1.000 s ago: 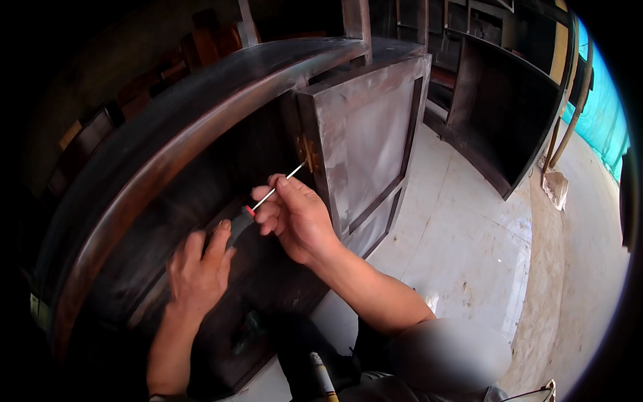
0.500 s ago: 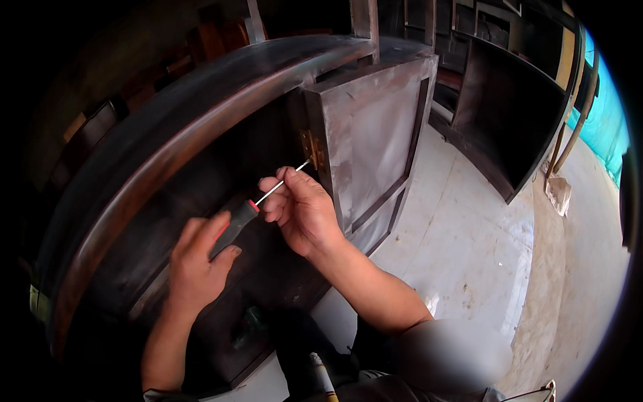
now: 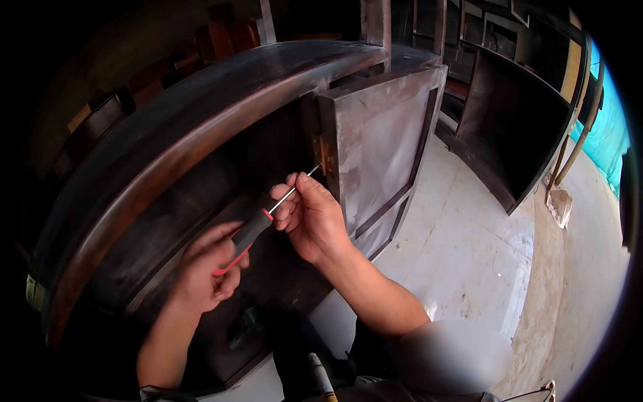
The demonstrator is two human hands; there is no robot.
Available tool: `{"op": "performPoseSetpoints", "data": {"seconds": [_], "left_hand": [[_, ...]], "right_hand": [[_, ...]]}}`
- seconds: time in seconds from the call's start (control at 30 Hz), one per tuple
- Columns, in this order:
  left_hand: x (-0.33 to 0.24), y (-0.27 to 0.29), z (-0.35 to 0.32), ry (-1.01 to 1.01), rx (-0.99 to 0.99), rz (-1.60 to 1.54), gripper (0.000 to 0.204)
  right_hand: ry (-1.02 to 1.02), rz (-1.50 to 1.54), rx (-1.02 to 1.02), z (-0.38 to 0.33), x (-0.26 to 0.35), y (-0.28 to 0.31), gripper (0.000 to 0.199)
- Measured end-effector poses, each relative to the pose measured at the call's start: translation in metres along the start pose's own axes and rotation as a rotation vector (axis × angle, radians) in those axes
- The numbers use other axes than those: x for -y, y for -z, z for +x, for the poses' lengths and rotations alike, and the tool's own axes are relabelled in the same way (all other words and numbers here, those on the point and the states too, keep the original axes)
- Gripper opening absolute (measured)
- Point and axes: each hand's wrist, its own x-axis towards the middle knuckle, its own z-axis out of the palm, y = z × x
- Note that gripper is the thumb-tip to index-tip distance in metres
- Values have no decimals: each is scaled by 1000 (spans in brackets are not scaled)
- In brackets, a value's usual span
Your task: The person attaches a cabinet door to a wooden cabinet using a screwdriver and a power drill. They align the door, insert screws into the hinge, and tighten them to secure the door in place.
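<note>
A screwdriver (image 3: 251, 231) with a black-and-red handle and a thin metal shaft slants up toward a brass-coloured hinge (image 3: 325, 154). The hinge sits where the dark wooden cabinet door (image 3: 382, 130) meets the frame. My left hand (image 3: 206, 269), partly blurred, is closed round the handle's lower end. Thumb and fingers of my right hand (image 3: 312, 214) pinch the shaft close to its tip. That tip reaches the hinge's lower part; whether a screw is under it is too small to tell.
The cabinet's curved top edge (image 3: 181, 144) arches over its dark interior. Another dark open cabinet (image 3: 512, 127) stands at the far right on the pale floor (image 3: 462, 248). Turquoise sheeting (image 3: 606, 141) hangs beyond it. A lit cigarette (image 3: 323, 378) juts in at the bottom.
My left hand's fingers have gone from loosely spread beside the handle to curled round it. More of the handle's red part shows. My right hand keeps its pinch on the shaft.
</note>
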Motion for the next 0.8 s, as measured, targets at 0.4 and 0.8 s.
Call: {"op": "performPoseSetpoints", "data": {"seconds": [0.4, 0.8], "left_hand": [[-6, 10, 17, -125, 63, -43, 42], [-9, -1, 9, -598, -135, 814, 49]], "right_hand": [[-2, 6, -4, 1, 0, 2, 22], [-38, 14, 18, 0, 0, -4, 27]]}}
